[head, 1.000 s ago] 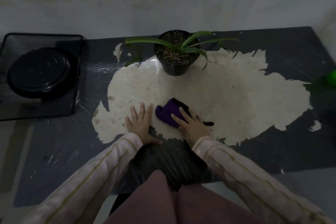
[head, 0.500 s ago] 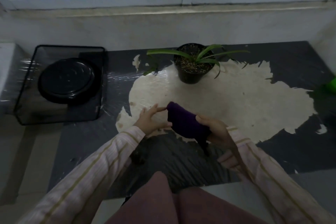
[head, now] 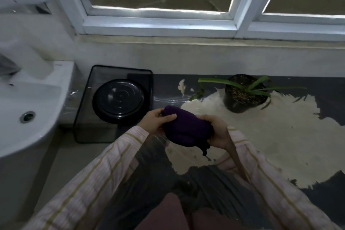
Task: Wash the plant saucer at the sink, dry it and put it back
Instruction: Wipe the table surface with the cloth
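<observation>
Beside the white sink [head: 28,102], on the dark surface [head: 326,89], black plant saucer [head: 119,100] lying in a wire tray [head: 82,117], apparently washed, not yet dried nor returned under the potted plant [head: 244,93]; purple cloth [head: 186,127] bunched between left hand [head: 152,120] and right hand [head: 218,132], fingers of both closed around it.

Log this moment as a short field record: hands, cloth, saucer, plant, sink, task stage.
left hand: grips one end of the purple cloth
right hand: grips the other end of the cloth
cloth: bunched, held above the counter
saucer: black, round, in the mesh tray, untouched
potted plant: upright on the counter, no saucer under it
sink: white, at far left, no water seen running
task stage: saucer not yet back under the plant
</observation>
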